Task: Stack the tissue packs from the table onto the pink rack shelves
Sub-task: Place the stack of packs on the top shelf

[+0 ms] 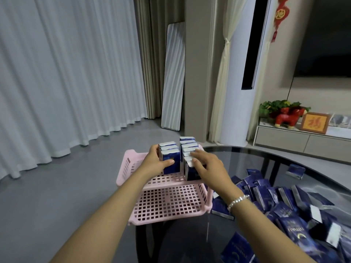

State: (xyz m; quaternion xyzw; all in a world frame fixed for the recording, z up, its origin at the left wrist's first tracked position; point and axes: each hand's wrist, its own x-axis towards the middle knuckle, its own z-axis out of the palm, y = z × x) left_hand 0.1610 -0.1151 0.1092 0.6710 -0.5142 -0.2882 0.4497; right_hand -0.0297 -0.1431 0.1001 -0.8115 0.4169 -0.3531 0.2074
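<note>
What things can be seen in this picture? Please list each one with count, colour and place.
pink rack: one, pink, left of table
tissue packs on rack: two upright rows, blue and silver, top shelf
tissue packs on table: many, blue, loose pile
table: one, dark glass, right
mirror: one, leaning on wall
red animal figure: one, on low cabinet
framed picture: one, orange, beside figure
curtains: white, left
left hand: holds the left row
right hand: rests on the right row, pearl bracelet
</note>
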